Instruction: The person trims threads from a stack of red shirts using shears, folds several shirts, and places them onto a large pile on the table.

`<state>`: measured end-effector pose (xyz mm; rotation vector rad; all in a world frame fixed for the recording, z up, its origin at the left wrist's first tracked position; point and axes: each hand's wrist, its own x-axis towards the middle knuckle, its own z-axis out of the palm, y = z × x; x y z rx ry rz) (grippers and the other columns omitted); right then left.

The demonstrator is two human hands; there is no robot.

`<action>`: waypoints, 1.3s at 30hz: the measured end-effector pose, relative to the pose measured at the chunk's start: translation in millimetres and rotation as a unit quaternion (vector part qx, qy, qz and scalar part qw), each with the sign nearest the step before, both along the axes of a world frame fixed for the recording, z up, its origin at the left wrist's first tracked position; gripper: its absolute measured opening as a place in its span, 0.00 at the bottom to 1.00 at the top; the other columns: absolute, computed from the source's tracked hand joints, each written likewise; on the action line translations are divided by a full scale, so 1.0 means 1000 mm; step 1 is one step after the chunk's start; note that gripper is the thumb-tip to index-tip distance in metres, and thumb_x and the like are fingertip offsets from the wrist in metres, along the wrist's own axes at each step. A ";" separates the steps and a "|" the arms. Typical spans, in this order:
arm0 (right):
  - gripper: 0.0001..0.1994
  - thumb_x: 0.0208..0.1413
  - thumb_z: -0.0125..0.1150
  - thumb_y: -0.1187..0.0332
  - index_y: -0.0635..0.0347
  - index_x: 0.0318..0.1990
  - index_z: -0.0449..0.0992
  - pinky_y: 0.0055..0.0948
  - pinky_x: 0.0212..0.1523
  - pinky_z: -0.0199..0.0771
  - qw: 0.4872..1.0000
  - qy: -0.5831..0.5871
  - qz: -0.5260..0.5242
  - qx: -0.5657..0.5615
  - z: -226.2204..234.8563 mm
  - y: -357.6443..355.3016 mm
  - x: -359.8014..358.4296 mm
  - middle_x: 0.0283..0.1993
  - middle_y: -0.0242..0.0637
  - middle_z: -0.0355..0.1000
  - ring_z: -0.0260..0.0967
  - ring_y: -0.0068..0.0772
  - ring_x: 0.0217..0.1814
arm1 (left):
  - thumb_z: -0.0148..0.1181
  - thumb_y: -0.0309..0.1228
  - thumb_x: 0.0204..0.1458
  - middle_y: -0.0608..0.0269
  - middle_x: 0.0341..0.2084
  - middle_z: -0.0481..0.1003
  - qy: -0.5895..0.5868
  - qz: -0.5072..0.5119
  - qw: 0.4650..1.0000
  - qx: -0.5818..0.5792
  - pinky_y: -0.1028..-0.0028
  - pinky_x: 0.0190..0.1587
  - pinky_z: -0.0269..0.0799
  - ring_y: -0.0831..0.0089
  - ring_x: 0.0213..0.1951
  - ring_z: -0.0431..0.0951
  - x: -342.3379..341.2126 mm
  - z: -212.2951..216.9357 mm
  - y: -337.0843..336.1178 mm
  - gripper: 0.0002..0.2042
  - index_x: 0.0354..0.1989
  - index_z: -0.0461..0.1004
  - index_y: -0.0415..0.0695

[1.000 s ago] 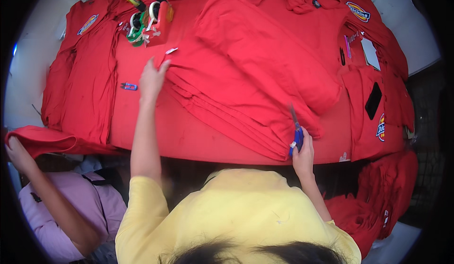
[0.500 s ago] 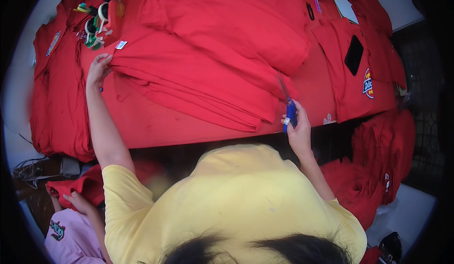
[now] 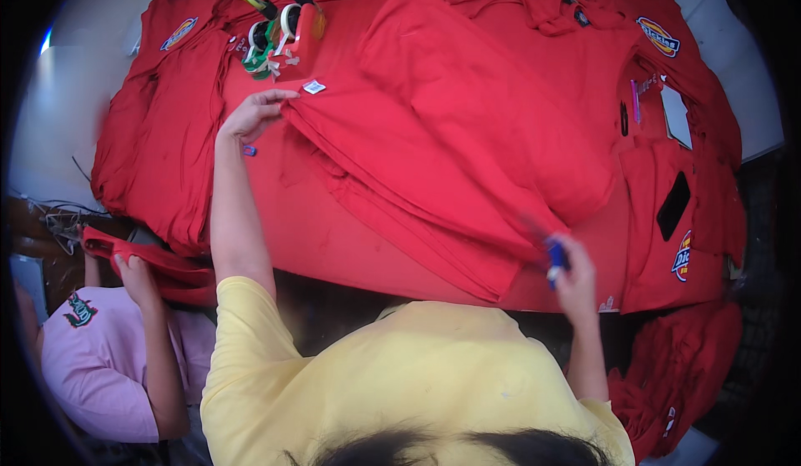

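Garment: The red garment (image 3: 467,124) lay spread over the middle of the surface (image 3: 325,241); clock directions here ran from its middle, 12 at the far side.
Left hand: The left hand (image 3: 253,115) was at 9 o'clock, fingers pinching the garment's edge just beside a white tag (image 3: 314,87).
Right hand: The right hand (image 3: 577,281) was at 5 o'clock, fingers wrapped around the blue handles of the scissors (image 3: 556,256).
Blades: Blurred, they pointed toward 11 o'clock across the garment; whether they touched it could not be told.
Near edge: It curved past at 6 o'clock, the garment's lowest corner close to it.
Open room: A bare patch lay at 8 o'clock between left forearm, garment and near edge; a narrower strip lay between 4 and 5, before the folded stack (image 3: 647,257).
Left limits: A pile (image 3: 163,132) stood beyond the hand at 9, tape dispensers (image 3: 304,45) at 10.
Right limits: The phone (image 3: 672,205) lay on the stack between 3 and 4; paper (image 3: 676,117) at 3.
Neighbour: A person (image 3: 104,374) at 8 held red cloth (image 3: 179,282).
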<state>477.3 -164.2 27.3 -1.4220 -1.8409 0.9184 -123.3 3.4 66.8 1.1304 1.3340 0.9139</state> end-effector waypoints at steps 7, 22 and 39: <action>0.24 0.53 0.54 0.79 0.67 0.60 0.60 0.29 0.54 0.64 0.906 -0.026 -0.317 0.281 0.010 0.152 0.069 0.54 0.45 0.65 0.65 0.37 0.54 | 0.58 0.26 0.55 0.55 0.37 0.74 -0.149 0.191 0.936 0.254 0.71 0.46 0.77 0.62 0.41 0.78 0.106 0.037 0.135 0.15 0.45 0.66 0.27; 0.28 0.50 0.56 0.77 0.62 0.61 0.60 0.38 0.48 0.68 0.891 -0.131 -0.331 0.281 -0.008 0.170 0.026 0.46 0.48 0.65 0.68 0.48 0.47 | 0.62 0.37 0.48 0.53 0.44 0.71 0.580 0.261 0.691 0.344 0.59 0.49 0.66 0.55 0.48 0.70 0.130 -0.061 0.045 0.17 0.47 0.72 0.48; 0.28 0.44 0.51 0.88 0.61 0.57 0.64 0.37 0.45 0.72 0.995 0.004 0.075 -0.072 0.015 -0.037 -0.034 0.47 0.49 0.65 0.69 0.47 0.48 | 0.54 0.25 0.56 0.67 0.26 0.72 0.180 0.333 0.911 0.160 0.82 0.26 0.69 0.83 0.25 0.71 0.042 -0.088 -0.029 0.04 0.37 0.67 0.39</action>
